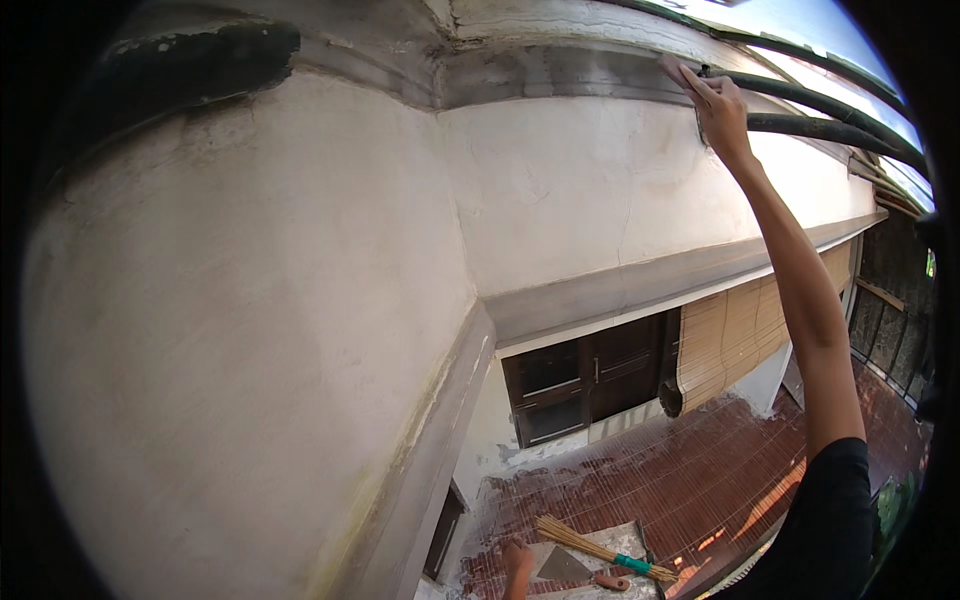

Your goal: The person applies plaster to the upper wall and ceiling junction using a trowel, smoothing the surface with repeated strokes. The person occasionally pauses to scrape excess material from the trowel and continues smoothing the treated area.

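Note:
My right arm reaches far up to the grey moulding point(560, 75) along the top of the wall. The right hand point(722, 108) is closed around a small flat brownish piece point(674, 70), held against the moulding; its kind is too blurred to tell. Low in view, my left hand point(517, 562) is curled shut beside a pale board point(628, 538); whatever it grips is hidden. On the board lie a stick brush point(580, 538) bound with a green band and a trowel point(563, 566) with a wooden handle.
Dark poles point(830, 104) cross close to my right hand. A lower grey ledge point(620, 288) runs along the cream wall point(560, 190). Below are a rolled-down bamboo blind point(730, 335), a dark wooden window point(590, 375) and a red tiled floor point(720, 450).

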Available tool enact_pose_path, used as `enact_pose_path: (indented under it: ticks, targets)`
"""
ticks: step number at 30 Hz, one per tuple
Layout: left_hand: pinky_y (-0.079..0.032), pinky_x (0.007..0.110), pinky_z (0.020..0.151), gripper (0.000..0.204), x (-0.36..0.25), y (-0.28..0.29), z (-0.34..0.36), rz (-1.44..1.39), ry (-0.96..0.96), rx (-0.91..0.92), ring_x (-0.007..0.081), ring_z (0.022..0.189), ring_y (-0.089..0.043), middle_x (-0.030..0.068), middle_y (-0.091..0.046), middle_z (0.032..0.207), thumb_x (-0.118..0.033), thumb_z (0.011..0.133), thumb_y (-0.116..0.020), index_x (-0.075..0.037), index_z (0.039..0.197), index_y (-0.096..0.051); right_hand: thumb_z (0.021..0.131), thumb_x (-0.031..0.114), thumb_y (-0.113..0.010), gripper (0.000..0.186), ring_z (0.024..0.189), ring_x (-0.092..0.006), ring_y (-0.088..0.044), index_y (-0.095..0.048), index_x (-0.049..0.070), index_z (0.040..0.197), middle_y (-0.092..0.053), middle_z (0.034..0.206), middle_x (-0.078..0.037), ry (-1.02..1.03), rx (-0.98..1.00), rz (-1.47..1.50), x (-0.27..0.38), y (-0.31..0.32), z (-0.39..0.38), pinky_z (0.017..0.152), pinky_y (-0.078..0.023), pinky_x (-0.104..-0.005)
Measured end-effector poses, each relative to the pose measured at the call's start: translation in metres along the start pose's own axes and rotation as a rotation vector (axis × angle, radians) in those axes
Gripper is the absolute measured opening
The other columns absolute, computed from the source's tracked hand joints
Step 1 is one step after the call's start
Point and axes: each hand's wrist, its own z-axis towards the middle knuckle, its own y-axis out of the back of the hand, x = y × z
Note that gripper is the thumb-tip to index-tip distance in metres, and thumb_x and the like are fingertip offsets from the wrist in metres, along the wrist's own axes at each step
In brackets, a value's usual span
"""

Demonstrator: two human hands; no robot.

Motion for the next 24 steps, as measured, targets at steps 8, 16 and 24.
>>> enact_pose_path:
  ticks: [8, 16, 24]
  targets:
    - [-0.047, 0.051, 0.097, 0.046, 0.001, 0.003, 0.005, 0.107, -0.088, 0.015, 0.0410, 0.119, -0.056, 0.0264, -0.062, 0.123, -0.032, 0.106, -0.036, 0.001, 0.130, -0.059, 0.089, 0.014, -0.072, 0.043, 0.087, -0.0213, -0.055, -0.068, 0.025, 0.131, -0.061, 0.098, -0.004, 0.330, -0.184, 0.384, 0.122, -0.006, 0.038, 0.080, -0.050, -0.0351]
    - [-0.045, 0.051, 0.101, 0.043, -0.009, 0.004, -0.008, 0.131, 0.021, -0.095, 0.0422, 0.120, -0.054, 0.0271, -0.063, 0.117, -0.026, 0.101, -0.042, 0.003, 0.129, -0.059, 0.092, 0.021, -0.069, 0.037, 0.098, -0.0221, -0.050, -0.069, 0.029, 0.129, -0.056, 0.098, -0.004, 0.275, -0.070, 0.423, 0.179, -0.019, 0.053, 0.092, -0.044, -0.0381]
    - [-0.043, 0.049, 0.104, 0.043, 0.021, -0.008, 0.030, 0.078, -0.097, -0.075, 0.0418, 0.118, -0.056, 0.0280, -0.063, 0.120, -0.024, 0.100, -0.042, 0.000, 0.129, -0.061, 0.090, 0.020, -0.071, 0.040, 0.098, -0.0230, -0.050, -0.070, 0.028, 0.128, -0.056, 0.102, -0.005, 0.312, -0.207, 0.518, 0.176, -0.022, 0.059, 0.091, -0.045, -0.0372]
